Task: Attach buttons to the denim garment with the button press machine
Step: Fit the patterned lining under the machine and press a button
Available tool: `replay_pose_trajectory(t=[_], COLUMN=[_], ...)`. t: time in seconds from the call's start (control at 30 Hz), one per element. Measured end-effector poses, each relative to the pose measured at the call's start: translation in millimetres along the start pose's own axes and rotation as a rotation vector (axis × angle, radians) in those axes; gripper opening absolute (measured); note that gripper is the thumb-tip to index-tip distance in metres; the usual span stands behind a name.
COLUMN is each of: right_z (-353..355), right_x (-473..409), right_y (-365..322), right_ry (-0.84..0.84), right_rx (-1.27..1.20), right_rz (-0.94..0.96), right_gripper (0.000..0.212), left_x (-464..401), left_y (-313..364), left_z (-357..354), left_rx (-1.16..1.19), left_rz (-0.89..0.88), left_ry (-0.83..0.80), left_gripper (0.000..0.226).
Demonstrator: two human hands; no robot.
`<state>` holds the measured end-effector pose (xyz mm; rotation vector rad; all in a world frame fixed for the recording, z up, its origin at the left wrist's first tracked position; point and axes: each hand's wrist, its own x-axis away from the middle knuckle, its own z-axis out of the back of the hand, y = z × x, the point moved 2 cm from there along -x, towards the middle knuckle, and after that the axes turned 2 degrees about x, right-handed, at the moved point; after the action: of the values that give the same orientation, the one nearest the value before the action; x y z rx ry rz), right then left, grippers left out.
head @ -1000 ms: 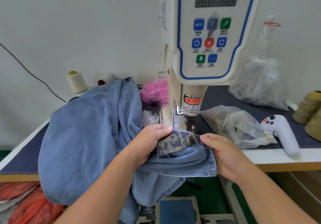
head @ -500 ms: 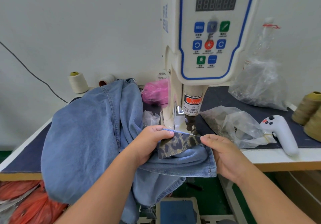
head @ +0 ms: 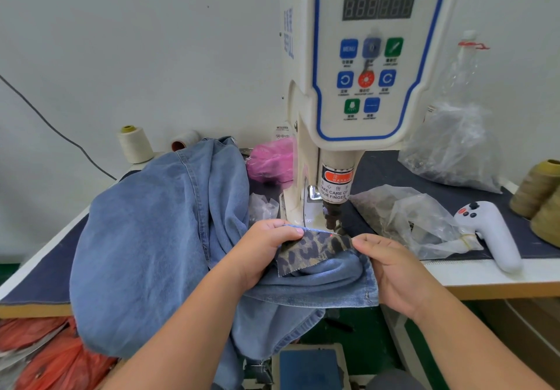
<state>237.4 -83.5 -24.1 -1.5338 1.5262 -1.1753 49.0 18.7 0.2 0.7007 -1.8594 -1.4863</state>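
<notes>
Both bare arms are reaching forward from the bottom, coming closer together toward the hands. The left hand (head: 263,250) is curling its fingers and pressing its thumb down flat, pinching what it is holding. The right hand (head: 394,271) is sitting just beside it, fingers bent and thumb pinching too. The two thumbs are pointing at each other, near but not touching.

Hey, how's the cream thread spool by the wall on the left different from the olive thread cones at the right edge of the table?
The cream thread spool is pale off-white; the olive thread cones are a dark yellow-green. The cream spool stands upright and fully in view, while the olive cones lean and are cut off by the picture's right edge. The cream spool stands alone beside a fallen orange-ended spool; the olive cones sit as a touching pair. Both are wound thread on the table.
</notes>
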Motion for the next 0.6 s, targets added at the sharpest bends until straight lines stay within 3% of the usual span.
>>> replay_pose_trajectory(t=[0.6], right_z=[0.6], right_x=[1.4], right_y=[1.0], right_ry=[0.033], right_rx=[0.016], right_rz=[0.014], right_gripper=[0.017], left_x=[0.6], left_y=[-0.3], left_z=[-0.3], left_rx=[-0.029], left_rz=[-0.016], left_ry=[-0.001], left_gripper=[0.011])
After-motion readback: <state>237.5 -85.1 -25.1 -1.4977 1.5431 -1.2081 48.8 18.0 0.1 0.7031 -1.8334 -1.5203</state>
